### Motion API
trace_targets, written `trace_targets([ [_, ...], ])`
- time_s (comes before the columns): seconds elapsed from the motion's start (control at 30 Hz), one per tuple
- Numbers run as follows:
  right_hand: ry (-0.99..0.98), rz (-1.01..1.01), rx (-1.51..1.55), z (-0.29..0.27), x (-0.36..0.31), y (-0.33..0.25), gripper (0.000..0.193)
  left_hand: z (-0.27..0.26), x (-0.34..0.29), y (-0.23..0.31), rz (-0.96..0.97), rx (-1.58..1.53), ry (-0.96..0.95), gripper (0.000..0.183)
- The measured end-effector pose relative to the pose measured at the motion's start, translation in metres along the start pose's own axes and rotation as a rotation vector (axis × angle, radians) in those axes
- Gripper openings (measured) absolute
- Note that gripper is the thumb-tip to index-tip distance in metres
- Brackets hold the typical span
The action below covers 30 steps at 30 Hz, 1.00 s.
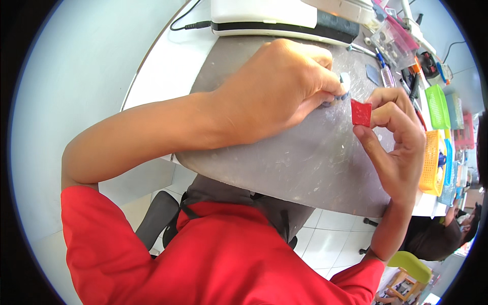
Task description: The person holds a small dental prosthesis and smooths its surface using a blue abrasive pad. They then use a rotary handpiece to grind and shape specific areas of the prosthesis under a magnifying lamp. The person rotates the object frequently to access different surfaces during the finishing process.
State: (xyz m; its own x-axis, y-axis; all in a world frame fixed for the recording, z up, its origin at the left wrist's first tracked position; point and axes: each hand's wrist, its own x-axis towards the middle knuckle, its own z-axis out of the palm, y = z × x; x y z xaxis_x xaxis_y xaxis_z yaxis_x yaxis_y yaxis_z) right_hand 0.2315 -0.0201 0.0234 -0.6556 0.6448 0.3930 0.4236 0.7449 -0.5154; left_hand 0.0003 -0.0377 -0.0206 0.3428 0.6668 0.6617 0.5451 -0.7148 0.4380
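Note:
My left hand reaches over the grey work mat from the left. Its thumb and forefinger are pinched on a small white and blue-grey piece, mostly covered by the fingertips. A short way to the right, my right hand holds up a small, flat red square piece between thumb and fingers. One edge of that piece looks slightly curved, and its surface has pale specks. The two held pieces are close together but apart. Beneath both hands lies the scratched grey mat.
A white device with a black band stands at the back. Pens, a blue-grey square and a clear plastic box lie back right. Green and yellow baskets line the right. Another person sits beyond.

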Motion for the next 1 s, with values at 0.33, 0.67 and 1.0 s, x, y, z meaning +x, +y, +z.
trace_targets([
  [0.33, -0.017, -0.157, -0.271, 0.003, 0.0, 0.002, 0.027, 0.001, -0.002, -0.002, 0.01, -0.016, 0.013, 0.016],
  [0.67, 0.158, -0.469, -0.464, 0.007, -0.002, 0.001, 0.033, -0.001, -0.001, 0.0, -0.007, -0.022, -0.006, 0.011],
  [1.0, 0.158, -0.504, -0.606, 0.01, -0.003, 0.001, 0.032, -0.001, -0.001, 0.0, 0.009, 0.001, -0.003, 0.014],
])
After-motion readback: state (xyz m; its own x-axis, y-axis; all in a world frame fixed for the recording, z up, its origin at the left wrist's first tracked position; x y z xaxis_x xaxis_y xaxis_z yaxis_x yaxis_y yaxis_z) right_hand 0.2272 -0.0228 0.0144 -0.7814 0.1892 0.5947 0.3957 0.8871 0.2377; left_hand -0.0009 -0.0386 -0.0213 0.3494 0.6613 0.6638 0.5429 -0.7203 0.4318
